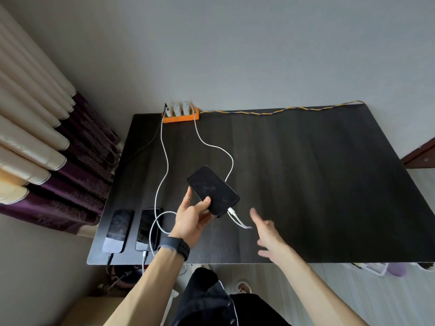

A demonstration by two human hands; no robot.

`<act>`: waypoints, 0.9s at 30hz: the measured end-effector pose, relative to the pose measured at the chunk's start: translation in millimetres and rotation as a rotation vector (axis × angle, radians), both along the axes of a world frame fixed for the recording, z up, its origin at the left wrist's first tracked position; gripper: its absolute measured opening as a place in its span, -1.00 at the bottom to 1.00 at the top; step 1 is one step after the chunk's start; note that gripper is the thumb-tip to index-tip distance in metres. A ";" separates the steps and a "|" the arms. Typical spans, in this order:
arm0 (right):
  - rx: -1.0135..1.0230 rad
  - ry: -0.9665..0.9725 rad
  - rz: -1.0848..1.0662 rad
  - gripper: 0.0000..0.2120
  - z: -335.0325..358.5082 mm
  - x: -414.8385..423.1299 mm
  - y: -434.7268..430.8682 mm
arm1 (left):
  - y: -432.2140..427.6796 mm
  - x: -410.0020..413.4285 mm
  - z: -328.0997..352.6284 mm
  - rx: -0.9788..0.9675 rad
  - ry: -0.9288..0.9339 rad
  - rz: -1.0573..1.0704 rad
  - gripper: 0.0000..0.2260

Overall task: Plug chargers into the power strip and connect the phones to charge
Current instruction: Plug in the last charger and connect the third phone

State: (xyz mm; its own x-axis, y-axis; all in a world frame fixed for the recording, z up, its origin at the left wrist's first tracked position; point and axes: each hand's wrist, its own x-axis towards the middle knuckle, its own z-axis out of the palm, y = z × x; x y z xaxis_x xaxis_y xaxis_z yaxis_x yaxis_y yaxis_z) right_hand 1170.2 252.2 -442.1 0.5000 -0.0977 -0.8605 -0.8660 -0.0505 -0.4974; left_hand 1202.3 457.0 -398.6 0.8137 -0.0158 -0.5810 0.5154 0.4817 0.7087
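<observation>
My left hand [194, 214] holds a black phone [213, 190] above the dark table [317, 184], screen up. A white cable [221, 149] is plugged into the phone's near end and runs back to the orange power strip [181, 116] at the table's far edge. The strip carries three chargers [177, 109]. My right hand [267, 231] hovers just right of the plug, fingers spread, holding nothing. Two more phones lie at the near left corner: the left phone [117, 230] on a dark cable, the second phone [148, 229] on a white cable.
A yellow and blue twisted cord [282, 110] runs along the far edge from the strip to the right. Cream and purple curtains [47, 149] hang at the left. A grey wall stands behind the table. Containers [381, 268] sit on the floor under the near right edge.
</observation>
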 end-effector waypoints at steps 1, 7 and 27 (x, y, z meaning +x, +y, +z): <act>0.154 0.116 -0.052 -0.41 -10.9 -0.5 6.5 | 5.3 -2.5 -1.6 0.002 0.006 -0.023 -0.36; 0.296 0.031 -0.492 -0.86 -49.7 11.0 36.4 | 38.2 -35.0 -20.2 0.281 0.092 -0.277 -0.33; -0.281 -0.179 0.150 -0.90 -102.6 -6.8 144.4 | 161.4 -59.0 -112.3 1.434 0.105 -0.760 -0.31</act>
